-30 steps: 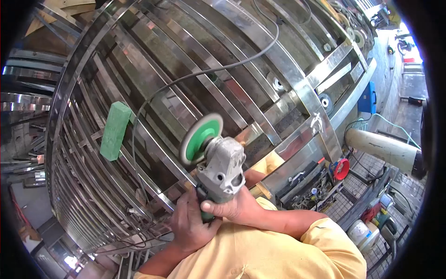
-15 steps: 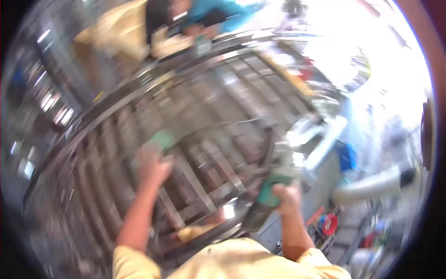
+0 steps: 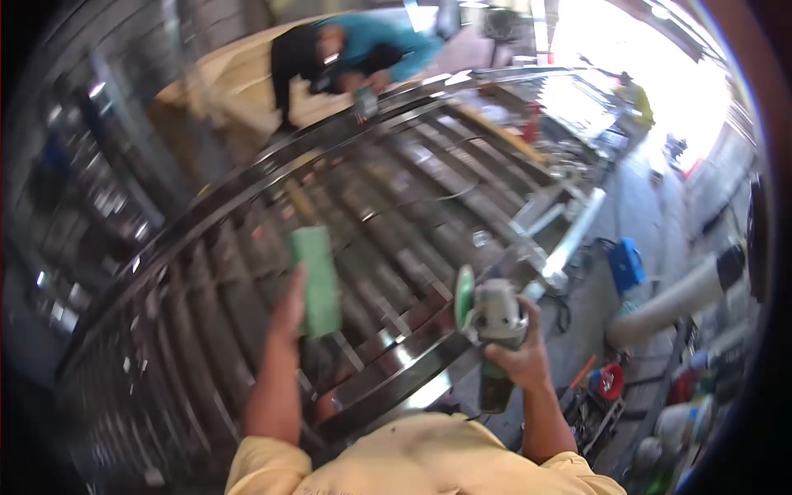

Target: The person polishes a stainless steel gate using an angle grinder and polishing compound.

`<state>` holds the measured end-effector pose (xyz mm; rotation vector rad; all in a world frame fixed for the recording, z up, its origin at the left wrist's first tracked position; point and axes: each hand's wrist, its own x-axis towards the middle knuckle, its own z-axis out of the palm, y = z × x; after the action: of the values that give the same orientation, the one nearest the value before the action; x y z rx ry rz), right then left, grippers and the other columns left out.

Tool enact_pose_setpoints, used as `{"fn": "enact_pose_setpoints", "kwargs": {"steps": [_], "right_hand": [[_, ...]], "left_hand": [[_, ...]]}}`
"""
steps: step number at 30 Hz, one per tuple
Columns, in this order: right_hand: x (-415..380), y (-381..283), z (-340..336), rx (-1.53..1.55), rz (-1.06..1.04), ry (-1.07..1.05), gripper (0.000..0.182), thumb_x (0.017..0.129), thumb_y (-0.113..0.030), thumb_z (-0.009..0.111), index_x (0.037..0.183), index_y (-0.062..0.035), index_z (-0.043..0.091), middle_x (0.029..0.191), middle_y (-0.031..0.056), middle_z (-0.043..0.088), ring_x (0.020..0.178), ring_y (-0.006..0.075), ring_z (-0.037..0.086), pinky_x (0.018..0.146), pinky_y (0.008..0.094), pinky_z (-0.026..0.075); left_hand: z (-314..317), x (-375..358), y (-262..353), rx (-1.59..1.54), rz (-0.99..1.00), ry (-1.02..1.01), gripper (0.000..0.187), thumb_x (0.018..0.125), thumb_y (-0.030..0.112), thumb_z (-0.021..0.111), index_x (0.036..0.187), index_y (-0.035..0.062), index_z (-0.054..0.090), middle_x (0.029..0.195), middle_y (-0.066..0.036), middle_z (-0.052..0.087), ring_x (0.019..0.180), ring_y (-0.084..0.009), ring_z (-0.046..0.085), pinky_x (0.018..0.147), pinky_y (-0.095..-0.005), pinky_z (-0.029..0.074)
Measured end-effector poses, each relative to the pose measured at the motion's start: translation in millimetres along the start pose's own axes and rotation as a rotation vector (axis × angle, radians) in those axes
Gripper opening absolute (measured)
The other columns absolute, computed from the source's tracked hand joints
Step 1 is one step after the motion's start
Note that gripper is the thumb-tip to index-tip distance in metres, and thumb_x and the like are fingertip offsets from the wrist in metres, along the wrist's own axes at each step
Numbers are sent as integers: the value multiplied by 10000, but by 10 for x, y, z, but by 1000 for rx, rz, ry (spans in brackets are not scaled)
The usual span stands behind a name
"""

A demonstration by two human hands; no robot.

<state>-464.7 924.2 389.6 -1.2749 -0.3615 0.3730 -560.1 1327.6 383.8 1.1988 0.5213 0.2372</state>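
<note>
My left hand (image 3: 289, 308) grips a green polishing bar (image 3: 317, 280), a long block held upright over the metal slats. In my right hand (image 3: 522, 355) is an angle grinder (image 3: 498, 318), its body pointing down toward me. A green disc (image 3: 464, 297) is fitted at its head, facing left toward the bar. Bar and disc are apart. Below both hands lies a large shiny metal frame (image 3: 433, 345) with many dark slats; the near rail passes just left of the grinder.
Across the frame, a person in a teal top (image 3: 388, 45) bends over the far rail, holding a tool. A person in yellow (image 3: 635, 103) is farther off at right. A blue box (image 3: 627, 264), a pale cylinder (image 3: 672, 305) and a red round item (image 3: 609, 381) lie to my right.
My left hand has turned so the green bar stands upright and shows fully. The grinder has tilted, with its disc now visible at the left. The view is less blurred.
</note>
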Motion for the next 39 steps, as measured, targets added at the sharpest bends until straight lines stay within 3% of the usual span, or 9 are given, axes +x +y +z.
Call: {"fn": "enact_pose_setpoints", "kwargs": {"steps": [1,6,7,13,16,17,22,35,39], "right_hand": [[2,18,93,-82,13,-36,977,733,-55,899,1508,-131,310,1301,160,602,1206,240,608,999,396,521],[59,-70,505,-546,-16,-134,1052,703,-194,929,1530,-103,286,1334,207,588,1229,296,600,1045,412,487],[106,-87,680,-556,28,-130,1067,698,-225,932,1535,-102,281,1336,213,588,1232,305,599,1054,415,480],[174,49,962,-653,139,-158,1092,712,-389,912,1546,-103,268,1329,280,609,1244,361,612,1052,425,481],[106,79,1000,-610,145,-188,1088,716,-382,913,1547,-105,269,1319,272,618,1234,367,620,1055,430,479],[68,10,1038,-597,151,-199,1060,723,-287,931,1537,-86,284,1307,200,601,1210,274,588,1041,389,480],[-2,-48,1079,-647,73,-78,1083,730,-338,918,1543,-99,245,1290,256,631,1216,339,628,1045,417,480],[-67,-62,936,-611,136,-133,1037,744,-285,931,1527,-83,281,1314,202,603,1216,282,590,1043,392,476],[-98,-23,932,-629,83,-163,1051,733,-308,929,1522,-86,270,1292,240,633,1218,332,625,1052,417,484]], "left_hand": [[152,-183,-27,-80,-31,31,717,1042,648,429,1248,-8,631,1036,-157,723,845,-263,734,747,-389,606],[476,-819,-332,-114,0,30,678,1064,609,388,1248,7,639,1036,-147,725,847,-254,733,764,-396,603],[390,-819,-430,50,49,90,645,1079,572,410,1315,2,600,1130,-139,687,988,-249,687,891,-368,538],[519,-1061,-615,602,388,116,648,1085,551,418,1455,29,523,1213,-141,675,1112,-242,634,982,-374,478],[618,-1092,-565,479,261,105,626,1088,519,446,1504,53,489,1249,-154,670,1127,-244,632,1002,-375,470],[567,-1042,-609,356,117,55,600,1091,471,478,1519,50,473,1261,-156,667,1145,-234,626,1005,-359,464],[322,-953,-1474,181,180,-81,504,1080,466,506,1310,21,557,971,-171,708,757,-236,721,676,-379,615],[451,-919,-1181,148,130,-93,570,1093,499,447,1285,-25,562,948,-218,729,769,-297,747,699,-402,628],[408,-941,-1290,75,57,-82,546,1089,459,514,1423,29,551,1168,-68,676,1030,-140,618,916,-306,499]]}}
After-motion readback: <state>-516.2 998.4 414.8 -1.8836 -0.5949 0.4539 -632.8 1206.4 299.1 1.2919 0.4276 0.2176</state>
